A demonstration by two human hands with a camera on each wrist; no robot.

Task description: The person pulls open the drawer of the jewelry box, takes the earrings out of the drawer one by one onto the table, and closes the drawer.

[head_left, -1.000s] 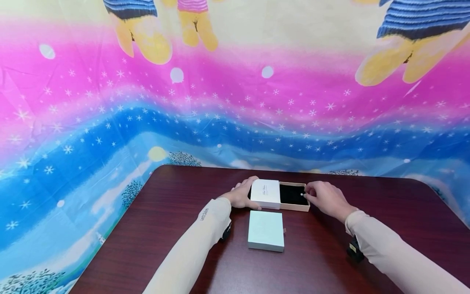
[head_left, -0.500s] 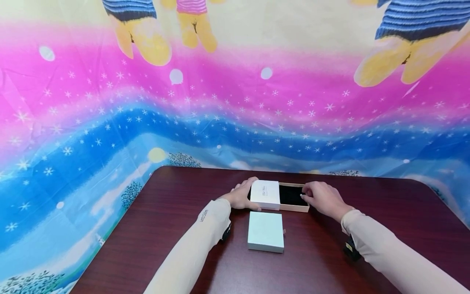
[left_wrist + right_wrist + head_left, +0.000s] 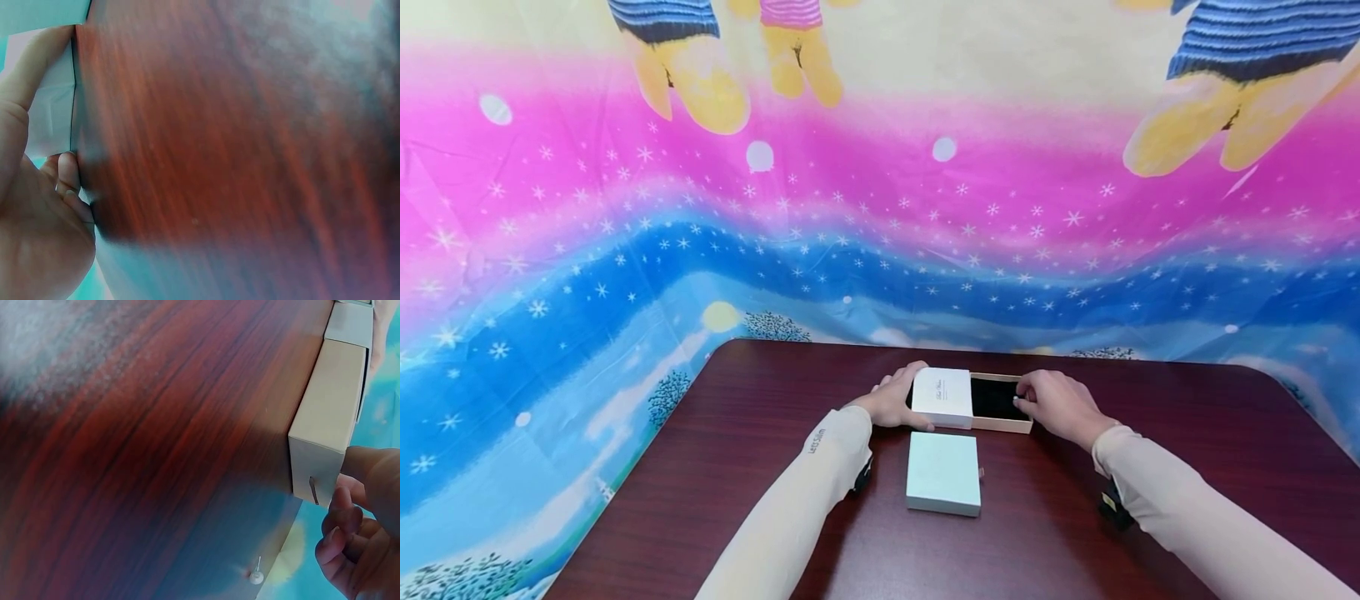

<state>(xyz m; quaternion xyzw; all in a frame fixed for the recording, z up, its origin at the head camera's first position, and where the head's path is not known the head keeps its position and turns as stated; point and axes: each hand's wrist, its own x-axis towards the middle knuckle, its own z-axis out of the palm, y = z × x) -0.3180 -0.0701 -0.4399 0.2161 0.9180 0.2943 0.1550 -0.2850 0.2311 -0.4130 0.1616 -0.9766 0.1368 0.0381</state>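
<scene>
Only the right hand has been shifted noticeably over the last second: slightly toward nine o'clock, its fingertips carried further over the tray. What looks like a pearl is pinched between its thumb and finger; whether the black pad is touched cannot be told. By the left hand the cover is gripped from nine o'clock, thumb at the near side and fingers at the far side, probably so that it is kept from sliding. At three o'clock the tray is left projecting from the cover, seemingly so that the pad can be reached. At six o'clock from the cover, just beside it, a mint box is laid flat. From the right wrist, a pearl stud is seen on the table, at eight o'clock from the fingers. Dark red, glossy wood grain is shown by the table, and behind it a backdrop printed with snowflakes in pink and blue is hung
</scene>
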